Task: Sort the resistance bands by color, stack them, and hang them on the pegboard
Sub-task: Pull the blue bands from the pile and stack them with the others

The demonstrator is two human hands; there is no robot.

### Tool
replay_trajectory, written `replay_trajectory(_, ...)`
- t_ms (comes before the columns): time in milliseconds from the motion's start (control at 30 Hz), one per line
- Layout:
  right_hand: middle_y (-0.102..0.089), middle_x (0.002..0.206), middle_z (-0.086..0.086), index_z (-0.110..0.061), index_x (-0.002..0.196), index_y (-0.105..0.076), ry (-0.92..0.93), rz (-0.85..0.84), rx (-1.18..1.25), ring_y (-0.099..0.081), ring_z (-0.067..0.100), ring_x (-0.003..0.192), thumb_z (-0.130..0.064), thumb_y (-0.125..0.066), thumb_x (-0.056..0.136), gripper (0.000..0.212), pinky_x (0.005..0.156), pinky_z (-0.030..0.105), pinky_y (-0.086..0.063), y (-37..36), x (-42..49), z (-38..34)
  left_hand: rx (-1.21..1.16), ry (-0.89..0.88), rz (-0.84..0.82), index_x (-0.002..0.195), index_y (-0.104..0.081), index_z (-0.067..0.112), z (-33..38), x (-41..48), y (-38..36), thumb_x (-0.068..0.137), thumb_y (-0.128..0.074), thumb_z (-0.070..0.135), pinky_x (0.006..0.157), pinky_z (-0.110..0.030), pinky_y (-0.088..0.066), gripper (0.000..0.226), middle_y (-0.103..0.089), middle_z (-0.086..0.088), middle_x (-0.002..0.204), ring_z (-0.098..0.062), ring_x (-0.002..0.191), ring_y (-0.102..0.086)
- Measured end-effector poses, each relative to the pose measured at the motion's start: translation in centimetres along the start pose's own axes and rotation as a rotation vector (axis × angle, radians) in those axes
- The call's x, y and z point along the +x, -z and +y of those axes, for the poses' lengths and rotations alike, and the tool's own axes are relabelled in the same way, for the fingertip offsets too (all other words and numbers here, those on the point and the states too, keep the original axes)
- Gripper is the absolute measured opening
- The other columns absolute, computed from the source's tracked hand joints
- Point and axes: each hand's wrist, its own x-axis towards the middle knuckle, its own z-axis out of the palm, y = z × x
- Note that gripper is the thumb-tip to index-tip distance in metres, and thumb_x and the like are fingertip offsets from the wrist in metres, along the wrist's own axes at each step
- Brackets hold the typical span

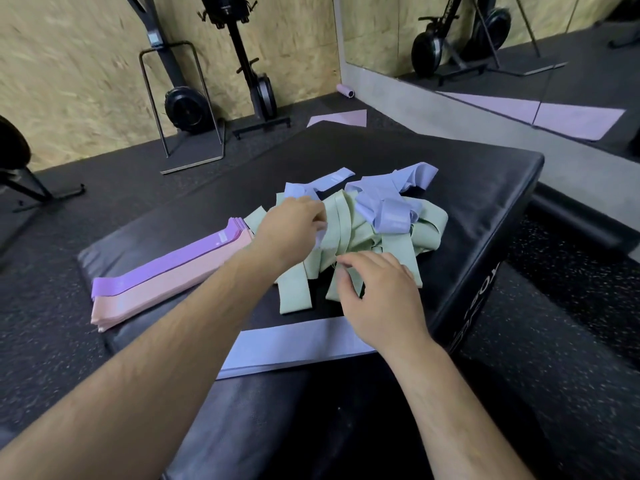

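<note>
Left hand [291,230] reaches over the middle of the padded box [485,202], fingers curled, pinching the end of a periwinkle band [320,239] at the left side of the tangled pile [381,233]. Right hand [379,299] sits at the pile's near side, index finger and thumb bent around a green band [331,291], apparently pinching it.

The pile is mostly green loops with periwinkle ones on top and behind; it lies on the right half of the box top, near the right edge but not over it, with a bare black margin between.

Sorted stacks:
- The purple stack [166,268] lies flat on the pink stack [166,289] along the left side; their near ends reach the box's left corner edge.
- The flat periwinkle stack [294,344] lies crosswise just behind the right wrist, well apart from the pink stack.

Free surface is the far part of the box top beyond the pile, and the strip between the pink stack and the pile, crossed by the left forearm.

Around the box is dark rubber floor [571,341]; exercise machines [258,88] stand against the chipboard wall [69,64]; a mirror [519,46] is at the far right.
</note>
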Motion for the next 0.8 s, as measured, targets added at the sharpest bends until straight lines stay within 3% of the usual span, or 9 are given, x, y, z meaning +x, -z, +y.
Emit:
replay_trajectory(133, -0.063, 0.125, -0.011, -0.025, 0.12, -0.071, -0.008, 0.027, 0.106, -0.056, 0.016, 0.113, -0.031, -0.058, 0.095, 0.028, 0.096, 0.038, -0.049, 0.1, 0.0, -0.2, -0.085, -0.059, 0.124, 0.096, -0.07, 0.017, 2.0, -1.0, 3.8, 0.096, -0.052, 0.01, 0.077, -0.039, -0.048, 0.019, -0.063, 0.005, 0.096, -0.02, 0.093, -0.056)
replay_trajectory(233, -0.046, 0.147, -0.012, -0.033, 0.129, -0.066, -0.036, 0.01, 0.176, -0.041, 0.012, 0.128, -0.029, -0.064, 0.096, 0.033, 0.106, 0.018, -0.034, 0.9, -0.1, -0.7, -0.121, -0.162, 0.171, 0.096, -0.072, 0.015, 3.8, -2.5, 6.1, 0.097, -0.055, 0.016, 0.079, -0.042, -0.048, 0.017, -0.063, 0.003, 0.096, -0.02, 0.09, -0.057)
replay_trajectory(333, -0.038, 0.154, -0.014, -0.036, 0.132, -0.063, -0.007, 0.021, 0.259, -0.036, 0.01, 0.133, -0.027, -0.064, 0.097, 0.036, 0.104, 0.003, -0.018, 1.8, -0.4, -1.2, -0.112, -0.268, 0.179, 0.096, -0.073, 0.017, 6.1, -4.4, 7.3, 0.097, -0.05, 0.02, 0.08, -0.044, -0.048, 0.023, -0.065, 0.004, 0.095, -0.02, 0.094, -0.056)
replay_trajectory(433, -0.043, 0.149, -0.018, -0.028, 0.126, -0.065, 0.03, 0.083, 0.358, -0.032, -0.002, 0.137, -0.02, -0.065, 0.097, 0.03, 0.107, 0.004, -0.019, 2.8, -0.8, -1.3, -0.131, -0.295, 0.166, 0.097, -0.072, 0.019, 7.5, -5.8, 7.8, 0.099, -0.052, 0.018, 0.082, -0.042, -0.046, 0.02, -0.065, 0.005, 0.094, -0.018, 0.096, -0.054)
replay_trajectory(533, -0.05, 0.144, -0.015, -0.022, 0.114, -0.069, 0.02, 0.101, 0.466, -0.038, 0.005, 0.14, -0.014, -0.065, 0.096, 0.02, 0.111, 0.016, -0.029, 4.0, -1.1, -1.6, -0.267, -0.296, 0.161, 0.093, -0.071, 0.019, 7.5, -6.8, 8.6, 0.099, -0.056, 0.018, 0.08, -0.039, -0.047, 0.016, -0.065, 0.007, 0.09, -0.01, 0.088, -0.052)
replay_trajectory(600, -0.061, 0.128, -0.015, -0.022, 0.108, -0.069, 0.007, 0.091, 0.534, -0.048, 0.008, 0.13, -0.012, -0.064, 0.096, 0.016, 0.107, 0.02, -0.037, 4.7, -1.2, -2.2, -0.305, -0.262, 0.122, 0.091, -0.069, 0.021, 7.1, -7.4, 8.9, 0.098, -0.056, 0.018, 0.079, -0.036, -0.048, 0.015, -0.064, 0.01, 0.089, -0.007, 0.086, -0.052)
replay_trajectory(700, -0.068, 0.104, -0.016, -0.019, 0.098, -0.069, -0.051, 0.077, 0.597, -0.058, 0.006, 0.111, -0.012, -0.064, 0.097, 0.009, 0.093, 0.014, -0.04, 5.0, -1.4, -3.4, -0.288, -0.159, 0.023, 0.093, -0.066, 0.02, 6.2, -8.5, 8.4, 0.1, -0.054, 0.025, 0.076, -0.037, -0.05, 0.015, -0.065, 0.009, 0.088, -0.008, 0.082, -0.057)
replay_trajectory(800, -0.068, 0.101, -0.011, -0.018, 0.1, -0.063, -0.127, -0.007, 0.667, -0.062, 0.007, 0.104, -0.012, -0.064, 0.097, 0.007, 0.09, 0.015, -0.044, 4.2, -1.8, -4.6, -0.344, -0.076, -0.002, 0.095, -0.063, 0.019, 4.9, -9.9, 7.9, 0.101, -0.054, 0.028, 0.074, -0.032, -0.049, 0.014, -0.066, 0.006, 0.088, -0.014, 0.08, -0.058)
